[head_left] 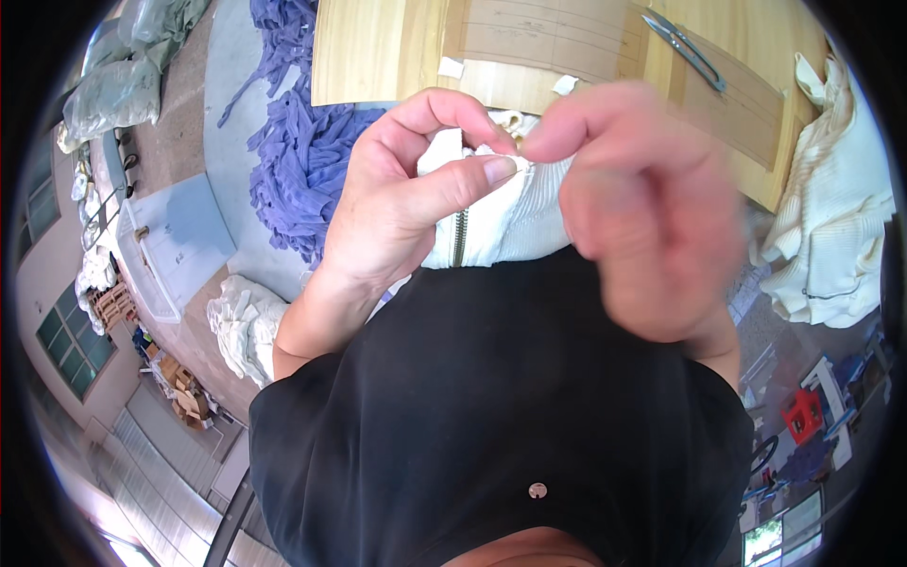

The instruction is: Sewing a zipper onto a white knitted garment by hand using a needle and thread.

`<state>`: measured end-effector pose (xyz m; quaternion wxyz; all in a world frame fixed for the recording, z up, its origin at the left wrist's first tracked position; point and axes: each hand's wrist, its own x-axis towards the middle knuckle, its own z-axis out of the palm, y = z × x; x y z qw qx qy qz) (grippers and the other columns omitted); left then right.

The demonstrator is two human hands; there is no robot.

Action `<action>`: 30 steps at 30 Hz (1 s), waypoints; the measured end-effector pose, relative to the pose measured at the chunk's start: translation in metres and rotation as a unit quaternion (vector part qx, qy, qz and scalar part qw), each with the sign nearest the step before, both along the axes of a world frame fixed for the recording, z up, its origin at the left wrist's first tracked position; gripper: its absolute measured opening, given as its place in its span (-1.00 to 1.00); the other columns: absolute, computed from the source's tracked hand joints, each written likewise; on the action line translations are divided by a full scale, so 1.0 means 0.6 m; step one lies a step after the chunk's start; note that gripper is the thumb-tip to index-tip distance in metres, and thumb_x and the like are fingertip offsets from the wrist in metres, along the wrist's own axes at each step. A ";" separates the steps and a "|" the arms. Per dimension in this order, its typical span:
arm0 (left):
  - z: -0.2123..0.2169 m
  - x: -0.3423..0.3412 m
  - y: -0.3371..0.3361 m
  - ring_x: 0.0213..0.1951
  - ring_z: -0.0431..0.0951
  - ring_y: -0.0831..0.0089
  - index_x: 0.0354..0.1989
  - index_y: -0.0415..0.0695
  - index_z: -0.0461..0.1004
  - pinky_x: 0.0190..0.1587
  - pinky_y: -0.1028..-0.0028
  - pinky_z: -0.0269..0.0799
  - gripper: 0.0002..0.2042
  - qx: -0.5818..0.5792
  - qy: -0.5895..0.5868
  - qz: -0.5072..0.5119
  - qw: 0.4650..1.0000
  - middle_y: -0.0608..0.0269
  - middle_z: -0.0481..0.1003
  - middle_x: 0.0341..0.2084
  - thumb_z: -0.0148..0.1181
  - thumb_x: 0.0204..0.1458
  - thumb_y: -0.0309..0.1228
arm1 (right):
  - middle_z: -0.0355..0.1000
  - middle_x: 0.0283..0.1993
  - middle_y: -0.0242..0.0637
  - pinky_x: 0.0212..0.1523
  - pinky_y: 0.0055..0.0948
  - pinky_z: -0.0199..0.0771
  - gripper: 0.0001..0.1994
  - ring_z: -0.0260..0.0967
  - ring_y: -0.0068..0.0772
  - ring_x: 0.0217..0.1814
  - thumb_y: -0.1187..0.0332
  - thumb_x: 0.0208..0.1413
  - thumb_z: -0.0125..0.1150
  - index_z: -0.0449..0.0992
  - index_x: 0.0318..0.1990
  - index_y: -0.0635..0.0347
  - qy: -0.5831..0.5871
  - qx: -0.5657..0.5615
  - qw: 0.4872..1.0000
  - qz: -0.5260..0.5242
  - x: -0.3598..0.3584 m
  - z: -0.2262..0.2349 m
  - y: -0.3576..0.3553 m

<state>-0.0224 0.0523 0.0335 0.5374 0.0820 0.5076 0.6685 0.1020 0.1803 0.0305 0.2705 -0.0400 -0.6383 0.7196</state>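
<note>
A white ribbed knit garment (pixel 537 215) with a metal zipper (pixel 461 236) hangs bunched in front of my chest, at the near side of the wooden table. Its upper edge is pinched between the thumb and forefinger of my left hand (pixel 406 184). Close to that pinch, a curled finger of my right hand (pixel 642 198) reaches the garment's edge. Motion blurs the right hand, so I cannot tell whether it grips anything. Part of the garment lies hidden behind both hands.
On the wooden table (pixel 378 57) lie brown pattern sheets (pixel 543 38) and a pair of thread snips (pixel 685 52). Purple fabric strips (pixel 302 170) are heaped at the left. More cream knit garments (pixel 827 217) hang over the right side; a white bundle (pixel 248 326) sits lower left.
</note>
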 end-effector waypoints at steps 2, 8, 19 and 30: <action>-0.003 -0.002 -0.003 -0.29 0.43 0.53 -0.35 -0.22 0.39 -0.15 0.56 0.33 -0.83 -0.003 0.001 -0.002 1.000 0.26 0.46 -0.42 0.16 -0.15 -0.66 | 0.35 -0.16 -0.18 -0.54 -0.66 0.20 -0.79 0.17 -0.58 -0.51 0.63 -0.05 0.06 0.36 -0.20 0.32 0.003 -0.149 0.989 0.021 -0.005 0.005 0.015; -0.004 -0.001 0.001 -0.28 0.42 0.54 -0.36 -0.21 0.39 -0.15 0.57 0.32 -0.83 -0.001 0.006 -0.004 1.000 0.26 0.45 -0.41 0.16 -0.14 -0.66 | 0.37 -0.23 -0.16 -0.39 -0.59 0.30 -0.68 0.30 -0.47 -0.39 0.75 -0.18 0.13 0.37 -0.21 0.30 -0.011 0.343 0.939 -0.028 -0.006 -0.026 0.007; -0.009 0.003 -0.007 -0.29 0.42 0.56 -0.35 -0.20 0.38 -0.17 0.59 0.31 -0.81 0.021 0.065 0.009 0.998 0.27 0.46 -0.41 0.15 -0.16 -0.69 | 0.11 -0.56 -0.33 0.05 -0.08 0.31 -0.80 0.16 -0.52 -0.63 0.42 0.22 -0.38 0.24 -0.25 0.29 0.053 -0.188 0.981 -0.018 0.006 0.004 0.109; 0.001 0.010 -0.008 -0.28 0.43 0.55 -0.35 -0.22 0.38 -0.16 0.58 0.33 -0.81 0.029 0.164 0.006 0.986 0.26 0.45 -0.40 0.14 -0.16 -0.72 | 0.26 -0.41 -0.33 -0.39 -0.64 0.17 -0.89 0.20 -0.52 -0.45 0.61 0.03 0.00 0.41 -0.29 0.27 -0.078 0.267 0.960 0.003 0.007 -0.010 0.031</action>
